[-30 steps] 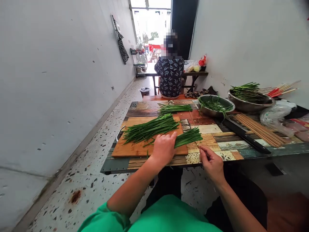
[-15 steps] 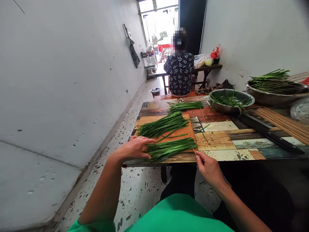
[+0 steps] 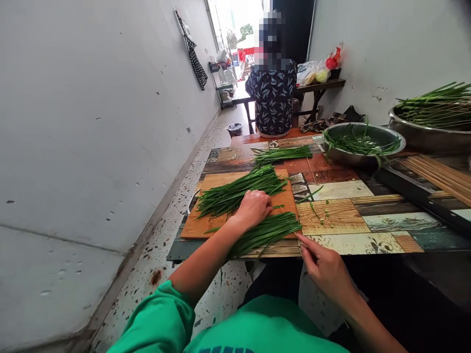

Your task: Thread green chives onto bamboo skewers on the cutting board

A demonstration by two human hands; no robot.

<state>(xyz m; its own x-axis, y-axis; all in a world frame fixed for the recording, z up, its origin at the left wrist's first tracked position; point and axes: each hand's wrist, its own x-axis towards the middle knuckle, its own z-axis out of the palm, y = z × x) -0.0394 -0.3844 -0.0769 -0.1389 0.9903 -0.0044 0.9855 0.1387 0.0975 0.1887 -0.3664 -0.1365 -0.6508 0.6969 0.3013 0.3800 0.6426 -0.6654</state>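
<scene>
My right hand (image 3: pixel 326 262) pinches the near end of a thin bamboo skewer (image 3: pixel 296 236) at the table's front edge. The skewer runs through the ends of a flat row of garlic chives (image 3: pixel 267 233), and its tip shows beyond them. My left hand (image 3: pixel 254 207) reaches over this row with its fingers curled down. Its fingertips are hidden, beside a loose chive end on the wooden cutting board (image 3: pixel 195 228). A bigger pile of chives (image 3: pixel 239 191) lies on the board behind that hand.
Another chive bundle (image 3: pixel 283 155) lies farther back. At the right are a steel bowl of chive trimmings (image 3: pixel 362 142), a black-handled knife (image 3: pixel 423 196), loose skewers (image 3: pixel 441 176) and a larger basin (image 3: pixel 423 137) with skewered green stalks. A person (image 3: pixel 274 98) sits beyond, facing away.
My left hand has moved right, from the left end of the near chives to the middle, and its fingers have curled. My right hand still pinches the skewer. The view has shifted slightly.
</scene>
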